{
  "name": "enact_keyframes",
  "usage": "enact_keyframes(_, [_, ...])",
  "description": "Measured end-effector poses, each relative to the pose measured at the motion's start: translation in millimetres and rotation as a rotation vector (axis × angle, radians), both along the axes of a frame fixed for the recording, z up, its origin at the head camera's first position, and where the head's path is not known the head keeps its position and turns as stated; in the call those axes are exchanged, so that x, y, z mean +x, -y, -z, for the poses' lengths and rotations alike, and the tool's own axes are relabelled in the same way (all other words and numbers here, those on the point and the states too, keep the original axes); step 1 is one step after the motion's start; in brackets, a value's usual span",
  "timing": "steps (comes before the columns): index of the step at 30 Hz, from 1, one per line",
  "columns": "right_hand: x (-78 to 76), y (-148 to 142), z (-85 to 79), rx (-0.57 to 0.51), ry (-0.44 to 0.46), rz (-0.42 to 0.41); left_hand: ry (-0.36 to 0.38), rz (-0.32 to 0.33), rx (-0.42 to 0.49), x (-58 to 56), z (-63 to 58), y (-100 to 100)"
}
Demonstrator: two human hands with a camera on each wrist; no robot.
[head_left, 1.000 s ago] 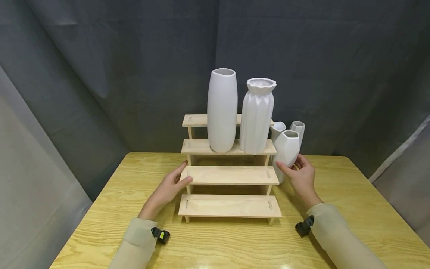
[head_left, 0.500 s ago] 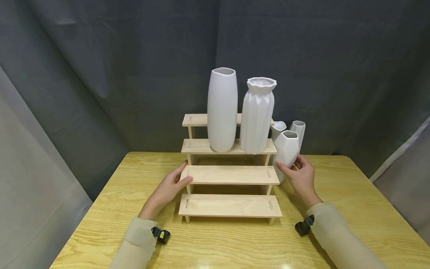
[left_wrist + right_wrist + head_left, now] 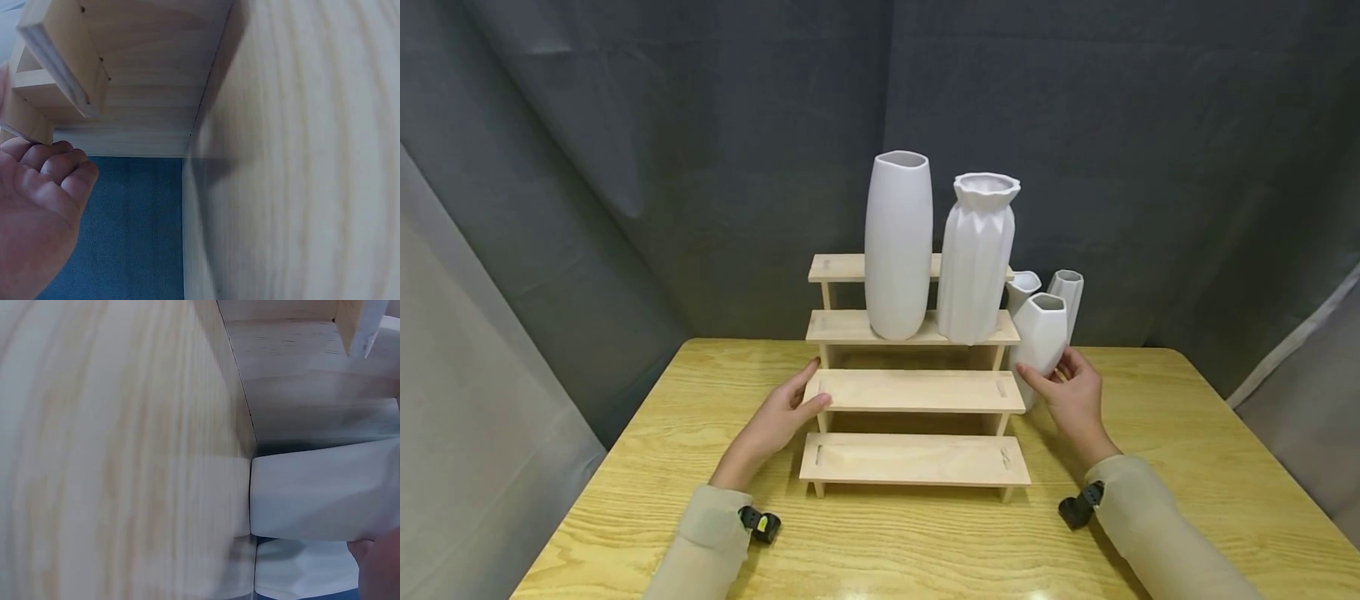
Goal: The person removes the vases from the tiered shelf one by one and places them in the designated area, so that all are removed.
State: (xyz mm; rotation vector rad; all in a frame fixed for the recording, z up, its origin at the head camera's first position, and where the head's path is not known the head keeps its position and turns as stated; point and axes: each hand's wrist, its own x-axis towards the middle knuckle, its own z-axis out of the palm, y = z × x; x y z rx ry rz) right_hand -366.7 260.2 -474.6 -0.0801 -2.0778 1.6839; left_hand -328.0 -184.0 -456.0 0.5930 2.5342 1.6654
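A tiered wooden display stand (image 3: 913, 390) with several steps stands mid-table in the head view. My left hand (image 3: 782, 412) grips its left side at the second step from the bottom, thumb on top; in the left wrist view its fingers (image 3: 78, 178) curl against a board end. To the right of the stand, my right hand (image 3: 1073, 400) holds a white faceted vase (image 3: 1042, 337) between thumb and fingers. The base of that vase (image 3: 319, 490) is down on the table in the right wrist view. Its far side and some right fingers are hidden.
On the third step up stand a tall smooth white vase (image 3: 898, 250) and a pleated white vase (image 3: 976, 267) with a ruffled rim. Behind the held vase are a flared-mouth vase (image 3: 1019, 289) and a slim ribbed vase (image 3: 1069, 292). A dark curtain (image 3: 737, 167) hangs behind.
Both hands keep their places on the stand and the faceted vase. The whole head view shifts only very slightly.
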Motion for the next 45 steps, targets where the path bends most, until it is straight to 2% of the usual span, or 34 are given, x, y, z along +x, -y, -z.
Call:
enact_keyframes(10, [4.6, -3, -0.7, 0.049, 0.046, -0.027, 0.025, 0.011, -0.018, -0.9, 1.7, 0])
enact_keyframes(17, [4.6, -7, -1.7, 0.081, 0.047, -0.036, 0.059, 0.031, -0.011, 16.9, -28.2, -6])
enact_keyframes(21, [5.6, -10, -2.6, 0.097, 0.051, -0.053, 0.055, 0.026, -0.003, 17.1, -30.0, -7])
enact_keyframes(24, [7.9, -11, -3.6, 0.081, 0.046, -0.061, 0.048, 0.022, -0.015, 12.4, -25.4, -5])
enact_keyframes(29, [13.7, -13, -5.3, 0.053, 0.026, -0.062, 0.025, 0.019, -0.033, -1.0, -6.6, 0])
enact_keyframes(31, [16.2, -13, -6.4, 0.048, 0.018, -0.063, 0.015, 0.016, -0.033, -3.2, -2.5, 1])
enact_keyframes(45, [33.7, -15, -12.0, 0.064, 0.012, -0.004, 0.001, -0.005, -0.011, -1.0, -1.5, -1])
